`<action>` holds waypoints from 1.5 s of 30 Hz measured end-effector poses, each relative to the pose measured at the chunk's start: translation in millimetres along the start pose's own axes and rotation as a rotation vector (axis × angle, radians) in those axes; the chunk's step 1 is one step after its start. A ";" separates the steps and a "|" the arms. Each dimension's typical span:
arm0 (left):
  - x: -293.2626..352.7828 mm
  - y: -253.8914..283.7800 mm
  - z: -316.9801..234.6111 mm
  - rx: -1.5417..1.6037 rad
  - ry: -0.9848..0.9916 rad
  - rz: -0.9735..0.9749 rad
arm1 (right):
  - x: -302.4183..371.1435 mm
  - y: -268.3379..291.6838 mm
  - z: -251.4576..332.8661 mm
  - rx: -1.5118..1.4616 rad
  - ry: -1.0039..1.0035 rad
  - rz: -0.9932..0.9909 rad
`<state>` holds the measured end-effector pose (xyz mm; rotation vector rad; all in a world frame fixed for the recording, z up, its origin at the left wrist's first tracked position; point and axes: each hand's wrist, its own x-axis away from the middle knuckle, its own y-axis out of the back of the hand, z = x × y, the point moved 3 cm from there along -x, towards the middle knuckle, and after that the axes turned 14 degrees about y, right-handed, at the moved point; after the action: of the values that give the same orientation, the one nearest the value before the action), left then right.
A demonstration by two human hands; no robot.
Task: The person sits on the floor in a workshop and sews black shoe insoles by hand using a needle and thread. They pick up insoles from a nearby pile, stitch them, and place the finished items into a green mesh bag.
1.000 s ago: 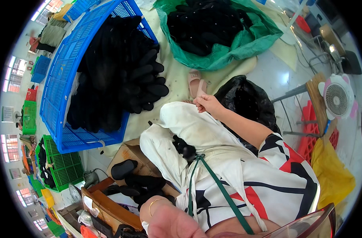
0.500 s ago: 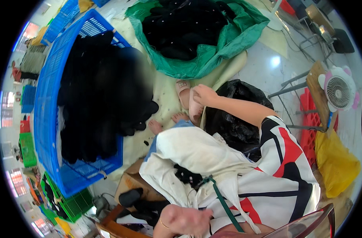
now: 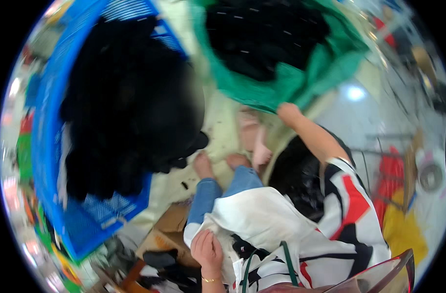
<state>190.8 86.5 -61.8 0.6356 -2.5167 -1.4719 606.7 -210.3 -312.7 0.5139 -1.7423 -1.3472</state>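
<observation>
My right hand [image 3: 289, 113] reaches out to the near rim of a green woven sack [image 3: 254, 100], its fingers closed at the edge. A heap of black fabric pieces [image 3: 262, 39] fills the sack. My left hand [image 3: 207, 250] lies on the white apron [image 3: 257, 207] over my lap, fingers slightly bent and apart, holding nothing that I can see. Beside it, a small black piece [image 3: 242, 246] rests on the apron near a green strap. Pink slippers [image 3: 254, 136] are on the floor below my right hand. The picture is smeared by motion.
A large blue crate [image 3: 49, 161] piled with black pieces [image 3: 120, 107] stands on the left. Near my right arm is a black plastic bag [image 3: 298, 171]. A cardboard box [image 3: 171, 229] sits by my left leg. A fan [image 3: 430, 176] and a yellow bag [image 3: 403, 229] are at the right.
My right hand has gone from above the slippers out to the sack's rim. My left hand has moved forward onto the apron. The whole view has shifted.
</observation>
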 end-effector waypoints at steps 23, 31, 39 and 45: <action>52.2 21.7 19.9 0.156 0.007 -0.274 | 131.4 215.9 160.4 -0.307 0.179 -0.663; 84.7 41.0 -69.0 1.272 0.226 0.416 | 272.2 298.0 330.4 -1.521 0.662 -0.320; 157.4 38.1 -52.4 1.512 0.397 0.434 | 328.4 290.1 326.8 -2.112 0.451 -0.248; 193.8 50.7 -30.7 1.346 0.497 0.231 | 341.6 267.2 308.9 -2.487 0.083 -0.332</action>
<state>13.1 -0.5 -17.5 0.6530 -2.6564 0.5859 212.2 -197.7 44.7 -0.6239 0.8864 -2.3346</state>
